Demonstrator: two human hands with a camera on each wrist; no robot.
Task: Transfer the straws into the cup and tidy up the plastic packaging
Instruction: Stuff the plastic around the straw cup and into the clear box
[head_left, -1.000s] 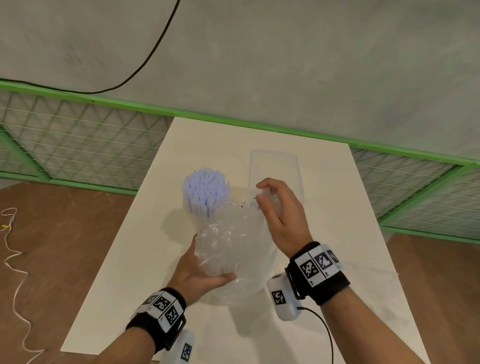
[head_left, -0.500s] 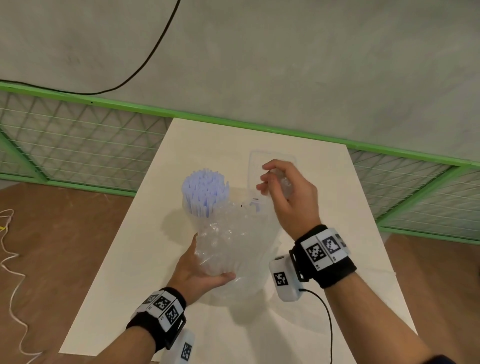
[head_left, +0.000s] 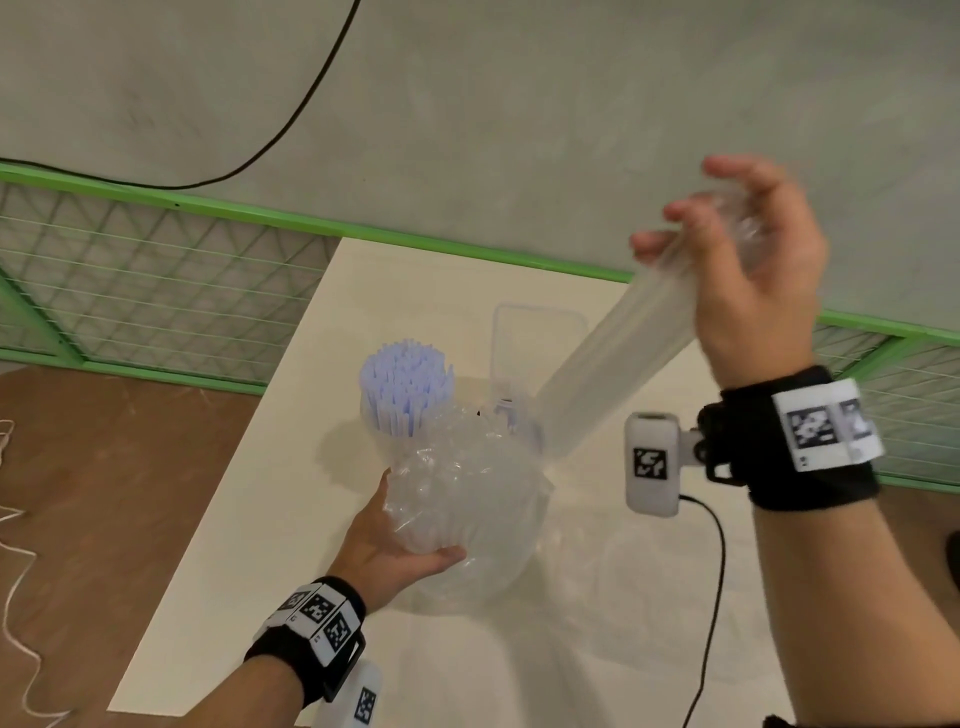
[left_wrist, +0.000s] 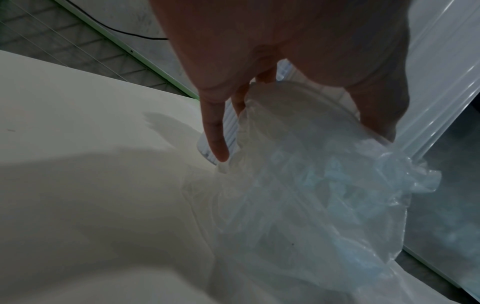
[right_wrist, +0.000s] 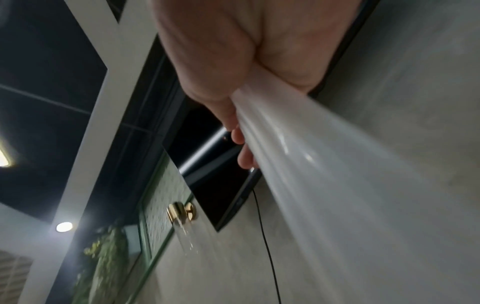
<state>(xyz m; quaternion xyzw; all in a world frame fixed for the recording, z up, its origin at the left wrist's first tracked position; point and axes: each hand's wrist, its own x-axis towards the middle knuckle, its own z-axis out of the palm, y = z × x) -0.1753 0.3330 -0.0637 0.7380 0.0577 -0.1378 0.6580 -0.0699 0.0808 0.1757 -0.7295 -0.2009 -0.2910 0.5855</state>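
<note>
the left hand (head_left: 387, 545) cups a crumpled wad of clear plastic packaging (head_left: 462, 499) low over the white worktop (head_left: 249, 519), its fingers curled around the near side of the wad and the thumb showing at the bottom edge; in the left wrist view the fingers (left_wrist: 213, 127) reach down along the plastic to the worktop. the right hand (head_left: 748, 265) is raised high on the right, fingers curled around a bunched end of the same clear film, and a long sleeve of plastic (head_left: 613, 374) stretches taut on a slant from that grip down to the wad. in the right wrist view the film (right_wrist: 324, 185) fans out from between the thumb and the curled fingers. the straws (head_left: 405, 384), pale blue-white, stand upright as a tight bundle in a clear cup (head_left: 387, 441) just behind the wad and touching or nearly touching it; the cup's lower part is hidden by the plastic. behind the wad and right of the straws stands a clear rectangular container (head_left: 540, 338), partly crossed by the stretched sleeve. a green-framed mesh fence (head_left: 156, 280) runs behind the worktop, with a black cable (head_left: 291, 119) hanging across the grey wall above it
</note>
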